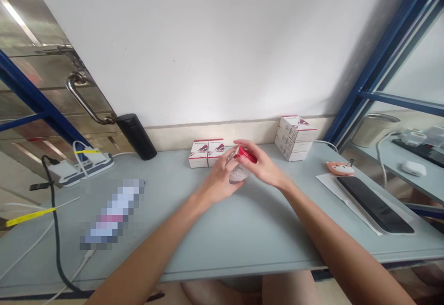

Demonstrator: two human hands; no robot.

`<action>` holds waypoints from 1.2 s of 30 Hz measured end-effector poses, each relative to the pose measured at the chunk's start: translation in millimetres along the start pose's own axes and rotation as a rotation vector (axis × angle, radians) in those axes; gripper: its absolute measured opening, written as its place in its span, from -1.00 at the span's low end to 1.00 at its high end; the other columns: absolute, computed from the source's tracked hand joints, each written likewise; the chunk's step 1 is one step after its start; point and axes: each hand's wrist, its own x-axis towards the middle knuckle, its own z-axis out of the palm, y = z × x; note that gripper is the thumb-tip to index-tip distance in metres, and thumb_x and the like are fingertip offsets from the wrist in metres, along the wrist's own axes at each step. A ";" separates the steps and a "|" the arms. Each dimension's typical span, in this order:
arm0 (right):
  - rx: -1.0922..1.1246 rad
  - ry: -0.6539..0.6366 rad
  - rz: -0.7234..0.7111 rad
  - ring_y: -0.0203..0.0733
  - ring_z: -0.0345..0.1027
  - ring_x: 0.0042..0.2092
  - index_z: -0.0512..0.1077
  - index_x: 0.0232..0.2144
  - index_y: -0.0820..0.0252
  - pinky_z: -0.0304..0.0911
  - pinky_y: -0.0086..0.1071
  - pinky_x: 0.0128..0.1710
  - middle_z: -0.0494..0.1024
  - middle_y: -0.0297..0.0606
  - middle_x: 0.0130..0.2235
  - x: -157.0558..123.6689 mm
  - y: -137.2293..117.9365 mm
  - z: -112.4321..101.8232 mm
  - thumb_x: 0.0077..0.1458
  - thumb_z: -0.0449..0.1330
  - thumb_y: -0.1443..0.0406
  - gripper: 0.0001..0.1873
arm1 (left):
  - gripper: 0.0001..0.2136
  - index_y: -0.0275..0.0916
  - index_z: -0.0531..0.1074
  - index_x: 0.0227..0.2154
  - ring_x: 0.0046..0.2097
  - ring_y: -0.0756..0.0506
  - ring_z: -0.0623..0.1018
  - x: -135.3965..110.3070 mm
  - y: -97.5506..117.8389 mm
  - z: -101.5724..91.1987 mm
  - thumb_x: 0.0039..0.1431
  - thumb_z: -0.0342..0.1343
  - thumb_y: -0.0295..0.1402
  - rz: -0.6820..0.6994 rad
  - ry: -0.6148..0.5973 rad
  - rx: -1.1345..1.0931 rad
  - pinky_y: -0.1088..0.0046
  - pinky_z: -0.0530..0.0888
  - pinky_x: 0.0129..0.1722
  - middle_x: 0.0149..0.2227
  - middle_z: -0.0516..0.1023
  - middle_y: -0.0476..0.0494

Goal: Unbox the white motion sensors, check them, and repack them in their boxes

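Over the pale grey-blue counter (243,245), the left hand (217,180) has a closed grip around the white-labelled small bottle (238,173), the right hand (260,164) grips its red cap (247,155), just nearer than two white red-trimmed cartons (206,153).

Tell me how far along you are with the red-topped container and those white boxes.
Already set: a stack of white boxes stands by the wall on the right. In hand: your left hand and right hand both grip a small labelled container with a red top above the grey table. Left: two white boxes sit side by side just behind your hands, apparently not yet handled.
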 end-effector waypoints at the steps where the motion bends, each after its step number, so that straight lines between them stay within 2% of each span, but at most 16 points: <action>1: -0.105 -0.003 -0.048 -0.03 0.50 0.07 0.40 0.20 0.04 0.40 -0.17 0.08 0.58 -0.13 0.12 -1.5 -1.1 3.6 0.32 0.18 -0.09 -0.45 | -0.16 0.04 0.05 0.38 0.42 -0.38 0.32 1.0 -1.1 -0.8 0.16 0.40 -0.41 -0.028 0.002 -0.008 -0.11 0.49 0.28 0.41 0.15 -0.37; 4: -0.361 0.042 -0.123 -0.02 0.49 0.06 0.41 0.18 0.02 0.36 -0.16 0.07 0.57 -0.13 0.13 -5.6 -2.7 13.6 0.41 0.08 0.02 -0.58 | -0.19 -0.02 0.13 0.34 0.40 -0.39 0.35 1.7 -5.6 -1.9 0.11 0.43 -0.39 -0.064 0.006 -0.004 -0.10 0.49 0.29 0.37 0.19 -0.38; 6: -0.413 0.045 -0.127 -0.03 0.51 0.02 0.41 0.19 0.00 0.36 -0.20 0.00 0.59 -0.15 0.12 -7.3 -2.8 16.4 0.45 0.02 0.05 -0.59 | -0.22 -0.03 0.14 0.32 0.38 -0.39 0.36 0.3 -8.0 -1.0 0.11 0.42 -0.38 -0.045 0.029 0.007 -0.12 0.48 0.29 0.36 0.18 -0.38; 8: -0.371 0.078 -0.100 -0.07 0.53 -0.07 0.44 0.16 0.01 0.36 -0.25 -0.08 0.64 -0.20 0.01 -7.5 -3.0 15.4 0.46 -0.01 0.05 -0.60 | -0.25 -0.04 0.15 0.31 0.37 -0.39 0.38 -1.9 -9.0 0.3 0.13 0.40 -0.37 -0.010 0.056 0.012 -0.11 0.50 0.27 0.35 0.16 -0.38; 10: -0.268 0.172 -0.046 -0.11 0.52 -0.16 0.50 0.09 0.02 0.35 -0.29 -0.13 0.66 -0.25 -0.12 -5.9 -3.8 11.8 0.46 -0.03 0.01 -0.57 | -0.29 -0.04 0.15 0.29 0.36 -0.37 0.39 -4.3 -8.6 0.9 0.15 0.37 -0.38 0.037 0.075 0.019 -0.09 0.50 0.27 0.34 0.16 -0.37; 14: -0.043 0.383 0.076 -0.10 0.50 -0.13 0.60 -0.11 0.07 0.36 -0.30 -0.09 0.65 -0.28 -0.17 1.6 -3.8 2.6 0.41 -0.02 -0.10 -0.47 | -0.32 0.04 0.14 0.29 0.36 -0.33 0.39 -8.5 -6.5 -0.5 0.18 0.30 -0.45 0.118 0.062 0.101 -0.04 0.51 0.26 0.34 0.11 -0.32; 18: 0.076 0.514 0.260 -0.14 0.41 -0.36 0.59 -0.22 0.12 0.30 -0.33 -0.38 0.59 -0.28 -0.33 7.3 7.0 0.4 0.32 0.05 -0.17 -0.44 | -0.37 0.11 0.15 0.22 0.26 -0.30 0.47 -10.6 -4.6 -1.9 0.18 0.27 -0.46 0.193 0.058 0.198 0.06 0.61 0.07 0.32 0.12 -0.27; 20: 0.031 0.554 0.294 -0.17 0.33 -0.44 0.57 -0.25 0.12 0.25 -0.32 -0.44 0.55 -0.28 -0.38 7.7 15.1 2.9 0.33 0.02 -0.15 -0.45 | -0.38 0.08 0.15 0.21 0.24 -0.30 0.48 -11.0 -3.9 -1.7 0.17 0.27 -0.45 0.186 0.044 0.210 0.10 0.63 0.02 0.30 0.17 -0.28; 22: -0.103 0.558 0.239 -0.14 0.38 -0.36 0.56 -0.26 0.11 0.31 -0.30 -0.34 0.56 -0.25 -0.33 7.0 21.5 6.5 0.37 -0.01 -0.09 -0.49 | -0.36 0.04 0.12 0.23 0.28 -0.31 0.46 -11.6 -3.8 -0.9 0.17 0.27 -0.44 0.138 0.022 0.190 0.09 0.62 0.05 0.31 0.20 -0.31; 25: -0.295 0.596 0.060 -0.09 0.45 -0.12 0.55 -0.11 0.11 0.39 -0.26 -0.11 0.55 -0.14 -0.10 4.9 23.2 10.9 0.38 0.02 0.06 -0.62 | -0.24 0.01 -0.01 0.32 0.35 -0.34 0.42 -12.6 -5.1 1.0 0.16 0.28 -0.43 0.099 0.031 0.131 0.03 0.57 0.16 0.34 0.21 -0.36; 27: -0.388 0.650 -0.038 -0.09 0.43 -0.10 0.52 -0.05 0.11 0.40 -0.23 -0.07 0.48 -0.11 -0.07 2.9 19.2 11.4 0.36 0.05 0.13 -0.68 | -0.16 0.00 -0.09 0.37 0.37 -0.36 0.40 -12.9 -5.9 1.8 0.16 0.29 -0.42 0.083 0.057 0.112 0.00 0.55 0.20 0.36 0.22 -0.38; 29: -0.475 0.636 -0.132 -0.09 0.39 -0.16 0.54 -0.15 0.09 0.39 -0.19 -0.07 0.45 -0.15 -0.16 0.2 13.1 10.1 0.34 0.07 0.18 -0.74 | -0.11 0.00 -0.13 0.42 0.39 -0.37 0.37 -12.7 -6.0 1.6 0.17 0.29 -0.42 0.051 0.085 0.108 -0.01 0.53 0.24 0.38 0.21 -0.39; 31: -0.542 0.534 -0.236 -0.08 0.33 -0.18 0.56 -0.26 0.07 0.36 -0.13 -0.02 0.42 -0.19 -0.24 -2.9 7.1 8.0 0.34 0.07 0.21 -0.74 | -0.10 -0.01 -0.14 0.44 0.42 -0.37 0.34 -12.2 -5.8 0.6 0.19 0.30 -0.39 0.026 0.117 0.097 -0.02 0.50 0.27 0.40 0.20 -0.40; 34: -0.616 0.343 -0.323 0.00 0.27 -0.05 0.62 -0.28 0.04 0.28 -0.04 0.10 0.43 -0.16 -0.18 -6.1 2.3 5.2 0.36 0.07 0.17 -0.67 | -0.11 -0.03 -0.13 0.45 0.43 -0.33 0.31 -11.4 -5.9 -1.0 0.21 0.32 -0.36 -0.006 0.165 0.065 -0.02 0.46 0.32 0.41 0.20 -0.40; 36: -0.626 0.278 -0.320 0.05 0.22 0.02 0.64 -0.24 0.01 0.23 0.00 0.15 0.45 -0.15 -0.11 -6.2 2.7 3.7 0.39 0.04 0.13 -0.63 | -0.09 -0.05 -0.14 0.46 0.44 -0.32 0.31 -11.2 -6.0 -1.2 0.21 0.33 -0.36 -0.039 0.184 0.058 -0.03 0.45 0.33 0.41 0.22 -0.40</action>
